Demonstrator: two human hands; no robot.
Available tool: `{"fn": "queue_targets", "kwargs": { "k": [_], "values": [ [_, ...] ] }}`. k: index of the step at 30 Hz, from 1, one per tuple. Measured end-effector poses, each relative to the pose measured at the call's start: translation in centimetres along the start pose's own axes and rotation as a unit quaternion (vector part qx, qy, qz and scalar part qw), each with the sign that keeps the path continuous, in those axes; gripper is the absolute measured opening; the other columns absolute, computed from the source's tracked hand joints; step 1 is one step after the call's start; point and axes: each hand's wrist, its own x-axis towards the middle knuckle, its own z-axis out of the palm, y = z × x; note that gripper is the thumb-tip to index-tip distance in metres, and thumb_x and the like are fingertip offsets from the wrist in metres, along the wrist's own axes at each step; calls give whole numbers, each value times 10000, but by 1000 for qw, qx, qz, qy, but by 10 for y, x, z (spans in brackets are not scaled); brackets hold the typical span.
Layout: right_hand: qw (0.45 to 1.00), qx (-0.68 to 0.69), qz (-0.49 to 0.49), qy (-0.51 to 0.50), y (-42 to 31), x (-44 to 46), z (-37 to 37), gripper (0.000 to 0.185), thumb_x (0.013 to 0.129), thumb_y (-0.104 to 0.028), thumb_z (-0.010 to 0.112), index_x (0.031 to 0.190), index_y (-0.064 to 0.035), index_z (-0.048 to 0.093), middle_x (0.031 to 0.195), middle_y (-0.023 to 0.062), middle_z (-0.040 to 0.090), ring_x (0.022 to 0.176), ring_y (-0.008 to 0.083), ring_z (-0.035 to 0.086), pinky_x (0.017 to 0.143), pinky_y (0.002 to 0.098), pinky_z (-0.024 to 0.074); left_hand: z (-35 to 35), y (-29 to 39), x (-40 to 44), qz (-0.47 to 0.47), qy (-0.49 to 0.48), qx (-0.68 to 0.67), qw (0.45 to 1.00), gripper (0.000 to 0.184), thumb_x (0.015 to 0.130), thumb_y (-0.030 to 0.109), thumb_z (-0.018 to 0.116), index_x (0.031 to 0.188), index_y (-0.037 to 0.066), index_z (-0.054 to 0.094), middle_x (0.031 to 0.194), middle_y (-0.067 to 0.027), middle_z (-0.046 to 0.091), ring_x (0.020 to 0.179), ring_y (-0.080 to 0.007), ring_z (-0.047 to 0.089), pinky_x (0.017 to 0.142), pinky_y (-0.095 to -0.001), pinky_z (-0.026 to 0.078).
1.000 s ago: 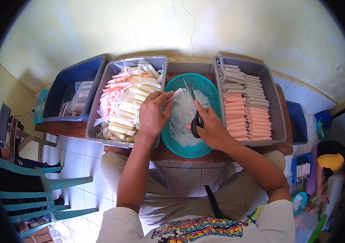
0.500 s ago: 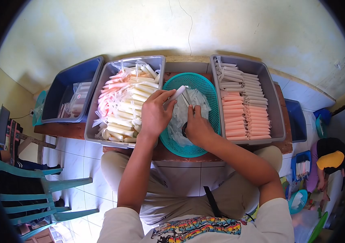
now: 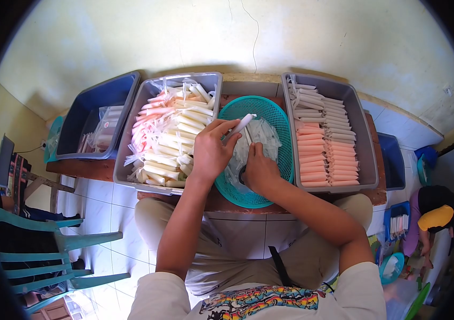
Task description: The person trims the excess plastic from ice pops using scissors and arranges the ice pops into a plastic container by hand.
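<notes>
Between the fingers of my left hand (image 3: 212,150) is a slim whitish filled plastic tube (image 3: 244,122), tilted with its tip up and to the right. My right hand (image 3: 262,172) is closed around scissors (image 3: 248,136), whose blades point up just below the tube's tip. Part of a dark handle loop shows beside the fingers. Both hands are over a turquoise mesh basket (image 3: 283,188) holding clear plastic scraps (image 3: 265,140). To the left, a grey tub (image 3: 126,180) holds a jumbled pile of pink and cream tubes (image 3: 176,136) with loose plastic ends.
A grey tub (image 3: 372,160) at right holds white and pink tubes (image 3: 315,154) in neat rows. A dark blue tub (image 3: 72,130) with packets stands far left. A green plastic chair (image 3: 51,258) is at lower left. Another person (image 3: 440,210) bends over at far right.
The view has shifted slightly, so the tubs and basket appear a little further right. The scissor blades now sit slightly below the tube's tip; both hands keep their hold.
</notes>
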Motion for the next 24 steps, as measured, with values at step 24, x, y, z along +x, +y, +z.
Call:
{"fn": "queue_targets", "kwargs": {
  "k": [24],
  "values": [
    [991,80,-99,41,2,-24,-46,665,920,-218,737,1459,71,477,1355,304,533,1019,495,715,872,532,603,2,4,2,-16,5,-45,999,404,869,56,855,1264,85,775,1055,-108,792,881,-187,749,715,-308,565]
  ]
}}
